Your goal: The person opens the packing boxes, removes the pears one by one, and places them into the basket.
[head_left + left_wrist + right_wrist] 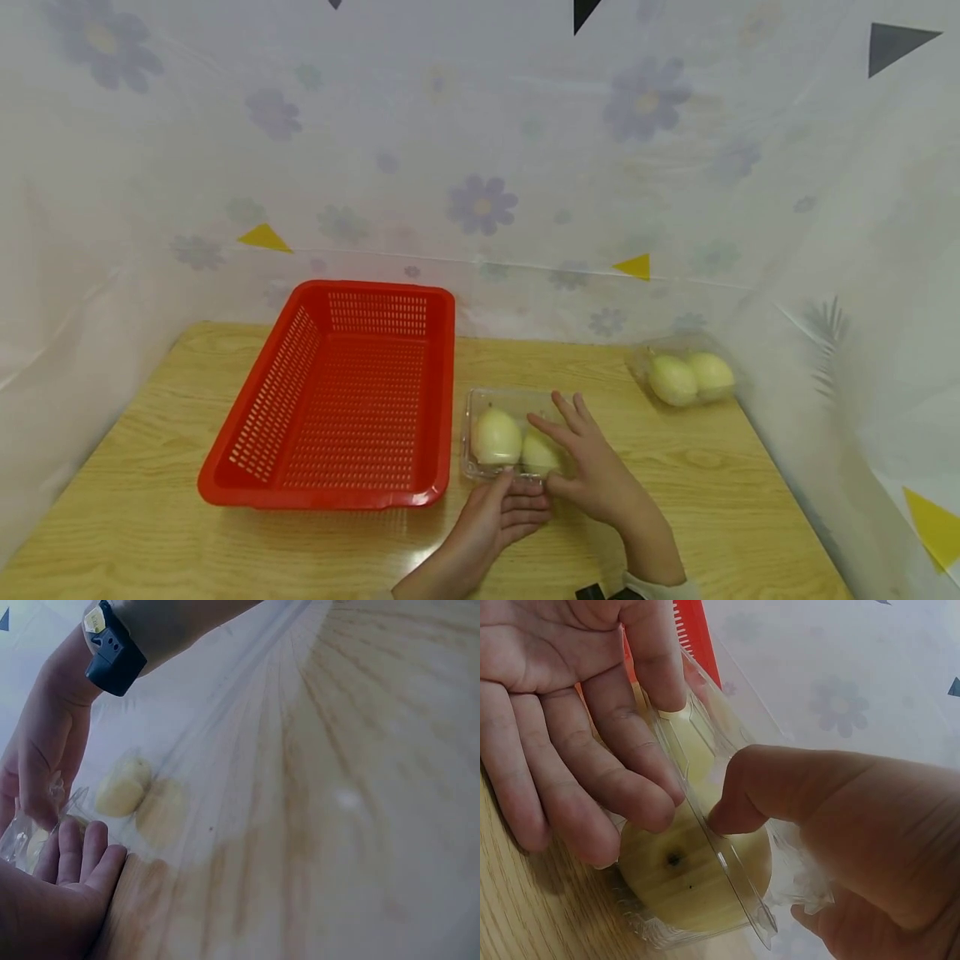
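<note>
Wood-grain table (720,521), light brown. Left hand (495,518): palm up, fingers relaxed and extended, thumb touching the front rim of a clear, thin-walled plastic container (480,474). Right hand (592,467): fingers spread over its top, bent thumb against the front rim; neither hand is clenched. The container lies just right of the red, rectangular, perforated basket (322,497) and holds two smooth, rounded, pale-yellow fruits (498,437). Far right: a second clear pack (675,381), similarly filled. Behind: floral-printed sheet (375,125).
</note>
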The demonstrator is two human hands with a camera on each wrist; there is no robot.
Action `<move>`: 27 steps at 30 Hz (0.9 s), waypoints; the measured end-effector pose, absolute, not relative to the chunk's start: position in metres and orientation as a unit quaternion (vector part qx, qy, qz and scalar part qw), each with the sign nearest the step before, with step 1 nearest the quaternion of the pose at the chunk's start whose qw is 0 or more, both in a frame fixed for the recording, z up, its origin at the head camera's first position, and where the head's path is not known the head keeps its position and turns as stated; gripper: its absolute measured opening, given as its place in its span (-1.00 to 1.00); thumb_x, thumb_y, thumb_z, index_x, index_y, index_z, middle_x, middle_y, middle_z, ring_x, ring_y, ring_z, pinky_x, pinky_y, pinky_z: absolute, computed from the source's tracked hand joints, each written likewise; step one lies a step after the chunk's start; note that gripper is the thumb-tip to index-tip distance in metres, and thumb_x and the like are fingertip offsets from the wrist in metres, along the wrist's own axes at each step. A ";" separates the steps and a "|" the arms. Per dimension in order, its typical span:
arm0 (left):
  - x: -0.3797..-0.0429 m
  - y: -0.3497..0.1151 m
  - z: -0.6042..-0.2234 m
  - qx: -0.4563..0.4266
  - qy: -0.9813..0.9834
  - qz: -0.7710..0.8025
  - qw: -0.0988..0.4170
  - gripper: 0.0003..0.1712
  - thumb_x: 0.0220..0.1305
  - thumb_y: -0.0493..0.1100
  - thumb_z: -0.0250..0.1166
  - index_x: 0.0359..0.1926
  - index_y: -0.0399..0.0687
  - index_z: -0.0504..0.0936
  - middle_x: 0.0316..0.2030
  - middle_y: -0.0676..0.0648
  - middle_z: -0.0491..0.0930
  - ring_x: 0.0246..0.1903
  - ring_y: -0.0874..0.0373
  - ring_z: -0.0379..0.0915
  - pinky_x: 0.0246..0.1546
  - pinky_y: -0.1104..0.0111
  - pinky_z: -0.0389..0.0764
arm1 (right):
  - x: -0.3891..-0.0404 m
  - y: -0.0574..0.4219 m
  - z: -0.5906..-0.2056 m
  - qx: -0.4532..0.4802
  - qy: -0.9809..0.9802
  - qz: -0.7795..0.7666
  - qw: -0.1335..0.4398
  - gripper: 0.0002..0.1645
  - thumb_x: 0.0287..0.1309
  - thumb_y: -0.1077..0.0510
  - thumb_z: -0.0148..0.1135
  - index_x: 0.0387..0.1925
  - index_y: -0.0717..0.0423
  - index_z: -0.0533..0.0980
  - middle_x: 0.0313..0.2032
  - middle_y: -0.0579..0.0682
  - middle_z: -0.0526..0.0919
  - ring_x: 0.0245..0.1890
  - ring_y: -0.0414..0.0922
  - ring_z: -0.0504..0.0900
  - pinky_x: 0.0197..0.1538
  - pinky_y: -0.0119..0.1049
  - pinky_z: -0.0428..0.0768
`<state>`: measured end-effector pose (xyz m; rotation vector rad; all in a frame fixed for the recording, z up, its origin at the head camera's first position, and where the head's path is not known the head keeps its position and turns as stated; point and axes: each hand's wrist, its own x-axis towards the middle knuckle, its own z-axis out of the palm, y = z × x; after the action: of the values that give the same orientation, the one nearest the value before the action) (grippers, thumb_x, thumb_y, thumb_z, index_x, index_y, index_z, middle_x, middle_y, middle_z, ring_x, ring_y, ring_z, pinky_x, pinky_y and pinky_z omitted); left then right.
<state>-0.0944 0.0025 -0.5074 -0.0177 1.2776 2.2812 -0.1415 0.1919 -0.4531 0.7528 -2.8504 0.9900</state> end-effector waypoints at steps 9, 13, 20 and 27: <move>-0.094 0.002 -0.507 -0.007 0.473 0.841 0.264 -0.33 0.57 0.17 -0.14 0.10 -0.40 0.49 0.01 -0.28 0.63 0.03 -0.11 0.61 0.13 0.11 0.60 | -0.140 0.190 -0.453 0.237 -0.919 0.314 0.019 0.02 -0.24 0.36 0.34 0.40 -0.12 0.38 0.54 0.17 0.00 0.52 0.35 -0.23 0.28 0.49 0.16; -0.094 0.002 -0.508 -0.004 0.473 0.841 0.264 -0.34 0.57 0.17 -0.13 0.10 -0.40 0.50 0.01 -0.28 0.63 0.03 -0.11 0.61 0.13 0.11 0.59 | -0.139 0.189 -0.452 0.237 -0.919 0.314 0.026 0.02 -0.26 0.37 0.33 0.39 -0.11 0.40 0.53 0.19 0.03 0.52 0.36 -0.20 0.27 0.50 0.17; -0.093 0.000 -0.507 0.005 0.472 0.840 0.268 -0.35 0.57 0.15 -0.12 0.11 -0.40 0.49 0.03 -0.30 0.61 0.03 -0.10 0.61 0.14 0.12 0.59 | -0.139 0.188 -0.450 0.233 -0.916 0.324 0.039 -0.04 -0.29 0.39 0.32 0.32 -0.12 0.48 0.51 0.16 0.13 0.52 0.34 -0.14 0.28 0.46 0.22; -0.095 0.001 -0.506 0.001 0.474 0.840 0.262 -0.34 0.57 0.15 -0.12 0.11 -0.42 0.49 0.01 -0.29 0.62 0.01 -0.08 0.61 0.13 0.11 0.59 | -0.140 0.187 -0.449 0.233 -0.916 0.323 0.051 -0.07 -0.30 0.38 0.31 0.28 -0.11 0.51 0.49 0.13 0.20 0.52 0.33 -0.10 0.29 0.45 0.22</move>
<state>-0.0946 0.0013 -0.5062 0.0036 1.2837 2.2734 -0.1404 0.1874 -0.4487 0.7104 -2.7866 0.9837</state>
